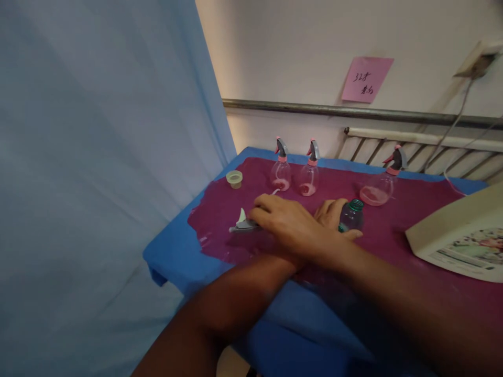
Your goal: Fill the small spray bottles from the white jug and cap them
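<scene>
Right grip (285, 222) closed on grey spray head (245, 225), left grip (329, 213) wrapped round uncapped bottle (352, 216) over worktop (173, 250); three spray bottles (308, 173) behind stand assembled with pink liquid (307, 189) inside, this one not yet.

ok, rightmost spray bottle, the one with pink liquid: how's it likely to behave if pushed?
The spray bottle is probably light for its size: shallow pink liquid. Its tall trigger head may make it tip if pushed high. Once down, its rounded body might roll.
</scene>
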The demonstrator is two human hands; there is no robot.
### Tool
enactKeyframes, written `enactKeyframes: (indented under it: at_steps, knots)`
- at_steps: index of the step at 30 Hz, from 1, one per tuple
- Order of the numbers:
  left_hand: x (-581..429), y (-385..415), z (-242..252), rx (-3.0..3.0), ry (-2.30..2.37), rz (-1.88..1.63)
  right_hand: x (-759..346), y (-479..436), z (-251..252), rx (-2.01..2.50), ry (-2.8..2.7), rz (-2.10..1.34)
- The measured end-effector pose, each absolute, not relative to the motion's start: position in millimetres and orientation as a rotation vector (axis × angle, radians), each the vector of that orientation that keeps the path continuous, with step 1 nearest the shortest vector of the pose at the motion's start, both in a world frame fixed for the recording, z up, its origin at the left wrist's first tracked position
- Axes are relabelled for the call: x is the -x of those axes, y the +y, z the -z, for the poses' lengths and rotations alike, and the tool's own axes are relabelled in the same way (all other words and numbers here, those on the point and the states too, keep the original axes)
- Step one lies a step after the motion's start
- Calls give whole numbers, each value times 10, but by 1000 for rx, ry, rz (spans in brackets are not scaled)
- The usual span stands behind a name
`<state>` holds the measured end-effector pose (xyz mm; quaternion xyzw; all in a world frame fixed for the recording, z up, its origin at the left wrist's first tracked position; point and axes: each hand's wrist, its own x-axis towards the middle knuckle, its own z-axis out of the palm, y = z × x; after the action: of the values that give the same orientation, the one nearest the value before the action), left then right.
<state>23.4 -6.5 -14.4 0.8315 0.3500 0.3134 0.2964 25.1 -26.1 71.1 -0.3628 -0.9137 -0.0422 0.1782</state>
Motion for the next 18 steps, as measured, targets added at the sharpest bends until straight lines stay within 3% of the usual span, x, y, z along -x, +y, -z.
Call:
enactKeyframes:
  at_steps: [8,18]
  knots:
    - [-141,36,268,-2203,778,-803,338,68,-636,1050,-2853,13]
    - [-128,79,194,-2192,804,-840,137,-79,-673,1145,-2725,-53]
